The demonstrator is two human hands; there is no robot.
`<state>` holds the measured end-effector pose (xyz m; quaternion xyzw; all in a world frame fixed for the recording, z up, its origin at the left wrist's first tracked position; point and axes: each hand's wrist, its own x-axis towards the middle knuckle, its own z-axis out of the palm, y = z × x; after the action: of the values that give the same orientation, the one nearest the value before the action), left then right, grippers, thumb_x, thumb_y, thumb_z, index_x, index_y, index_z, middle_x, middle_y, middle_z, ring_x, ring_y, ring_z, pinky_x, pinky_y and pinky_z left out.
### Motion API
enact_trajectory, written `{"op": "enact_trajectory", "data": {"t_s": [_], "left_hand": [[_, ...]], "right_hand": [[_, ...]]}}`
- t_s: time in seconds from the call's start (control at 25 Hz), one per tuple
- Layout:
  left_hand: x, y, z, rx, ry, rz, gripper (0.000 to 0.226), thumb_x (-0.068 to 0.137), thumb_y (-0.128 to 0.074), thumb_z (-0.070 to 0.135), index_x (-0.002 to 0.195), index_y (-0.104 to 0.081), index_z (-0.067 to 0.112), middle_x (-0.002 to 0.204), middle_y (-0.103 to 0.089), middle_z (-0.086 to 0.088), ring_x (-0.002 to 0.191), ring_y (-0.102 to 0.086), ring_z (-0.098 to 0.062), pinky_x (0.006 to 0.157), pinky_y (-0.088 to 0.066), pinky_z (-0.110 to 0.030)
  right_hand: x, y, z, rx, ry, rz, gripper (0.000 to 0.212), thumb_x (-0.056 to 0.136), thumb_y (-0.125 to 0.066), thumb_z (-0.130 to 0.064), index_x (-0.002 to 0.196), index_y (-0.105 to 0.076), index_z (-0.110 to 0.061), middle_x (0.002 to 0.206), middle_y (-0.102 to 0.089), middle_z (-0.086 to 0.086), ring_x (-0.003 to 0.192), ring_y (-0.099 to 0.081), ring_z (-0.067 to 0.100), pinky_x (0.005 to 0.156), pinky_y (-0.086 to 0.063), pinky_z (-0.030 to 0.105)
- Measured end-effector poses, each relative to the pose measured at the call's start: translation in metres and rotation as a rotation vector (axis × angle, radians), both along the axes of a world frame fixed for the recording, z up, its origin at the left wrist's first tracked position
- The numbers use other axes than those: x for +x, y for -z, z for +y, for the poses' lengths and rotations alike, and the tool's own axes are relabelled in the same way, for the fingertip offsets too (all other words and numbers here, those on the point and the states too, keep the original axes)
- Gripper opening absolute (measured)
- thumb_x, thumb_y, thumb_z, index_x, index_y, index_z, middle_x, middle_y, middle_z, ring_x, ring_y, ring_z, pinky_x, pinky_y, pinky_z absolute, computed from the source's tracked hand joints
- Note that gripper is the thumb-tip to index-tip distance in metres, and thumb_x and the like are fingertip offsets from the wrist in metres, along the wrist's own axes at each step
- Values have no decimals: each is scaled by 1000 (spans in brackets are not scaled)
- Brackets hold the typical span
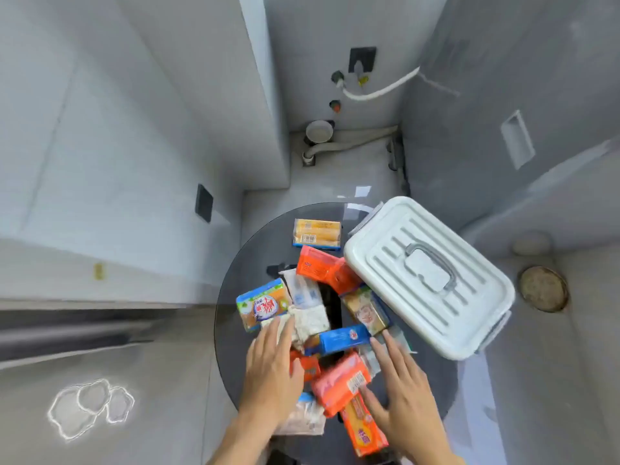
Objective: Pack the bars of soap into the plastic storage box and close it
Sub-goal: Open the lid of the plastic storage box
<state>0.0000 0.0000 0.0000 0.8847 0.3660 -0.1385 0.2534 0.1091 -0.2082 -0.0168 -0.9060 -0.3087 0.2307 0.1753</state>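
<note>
Several wrapped soap bars lie in a loose pile on a round dark glass table (241, 270): a yellow bar (317, 232) at the far side, an orange one (317, 265), a blue-and-orange one (263, 303), a blue box (344, 338) and an orange pack (340, 382) near me. The white plastic storage box (427, 276) stands at the table's right edge with its lid on and grey handle up. My left hand (270, 370) lies flat, fingers straight, on the pile's left side. My right hand (401, 391) lies flat on the right side, thumb against the orange pack.
The table stands in a narrow grey-tiled corner. Pipes, a hose and a white bowl (318, 130) are at the far wall. A round floor drain (543, 289) sits right of the box. A low ledge runs along the left.
</note>
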Motion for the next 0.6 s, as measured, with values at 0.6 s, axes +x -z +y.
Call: {"op": "enact_trajectory", "data": {"t_s": [0.6], "left_hand": [[77, 126, 13, 183, 330, -308, 62, 91, -35, 50, 151, -24, 40, 141, -46, 13, 118, -53, -12, 89, -38, -35]], "right_hand": [[35, 166, 59, 420, -100, -411, 52, 99, -24, -43, 144, -45, -27, 159, -33, 4, 148, -21, 31, 116, -17, 53]]}}
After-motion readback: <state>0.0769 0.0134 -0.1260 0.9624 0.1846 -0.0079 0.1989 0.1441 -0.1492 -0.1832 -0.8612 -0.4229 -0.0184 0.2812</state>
